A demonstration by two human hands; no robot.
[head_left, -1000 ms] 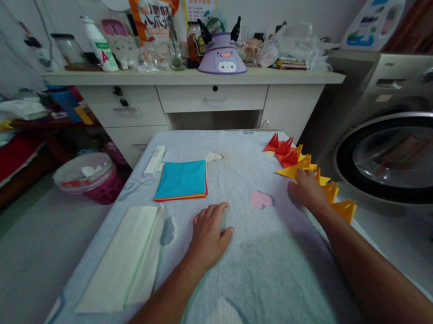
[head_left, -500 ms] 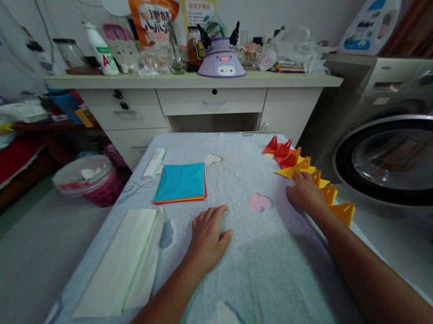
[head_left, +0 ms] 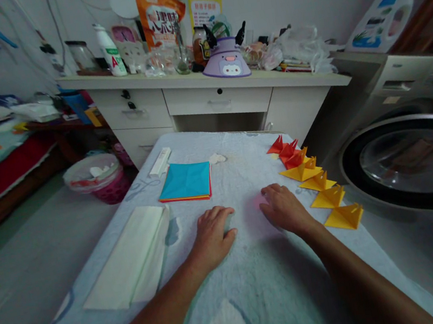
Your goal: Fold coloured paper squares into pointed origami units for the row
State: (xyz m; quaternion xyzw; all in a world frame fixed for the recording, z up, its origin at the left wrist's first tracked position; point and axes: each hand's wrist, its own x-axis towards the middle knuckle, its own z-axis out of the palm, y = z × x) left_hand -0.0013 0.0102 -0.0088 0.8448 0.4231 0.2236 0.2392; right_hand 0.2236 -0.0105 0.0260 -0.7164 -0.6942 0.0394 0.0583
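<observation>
My left hand (head_left: pixel 213 236) rests on the cloth-covered table (head_left: pixel 260 281) with thumb and fingers apart, holding nothing. To its right, my right hand (head_left: pixel 283 207) is over the cloth near a pink patch, fingers slightly curled but apart, with nothing in it. Beyond my left hand lies a stack of square paper (head_left: pixel 186 181), blue on top with yellow and red edges below. Along the table's right edge runs a row of folded paper pieces, red ones (head_left: pixel 293 155) at the far end and yellow ones (head_left: pixel 344 217) nearer.
Folded pale sheets (head_left: pixel 129 260) lie on the left of the table, a small white box (head_left: pixel 160 162) behind them. A cluttered desk (head_left: pixel 213 88) stands beyond. A washing machine (head_left: pixel 413 81) is at the right, a pink bin (head_left: pixel 100 180) at the left.
My right hand has moved left, away from the yellow folded pieces, to the middle of the cloth. The yellow pieces it covered now show. My left hand keeps its place on the cloth.
</observation>
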